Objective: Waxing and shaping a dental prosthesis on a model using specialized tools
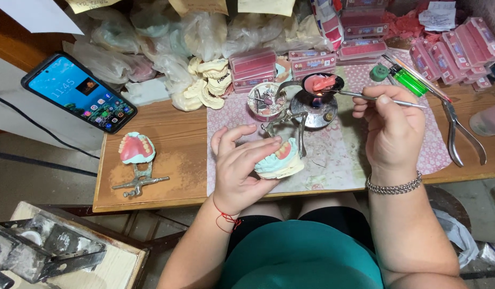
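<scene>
On table: two dental models (280,159), one spatula (386,99).

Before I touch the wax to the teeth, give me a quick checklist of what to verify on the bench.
1. Left hand grips the pale green plaster dental cast: ok.
2. Right hand holds the thin metal wax instrument: ok.
3. Instrument tip reaches the small black spoon of pink wax: ok.
4. Round metal burner lit under the spoon: ok, small flame visible.
5. Wax melted enough: cannot tell.
6. Green lighter apart from the flame: ok.
</scene>
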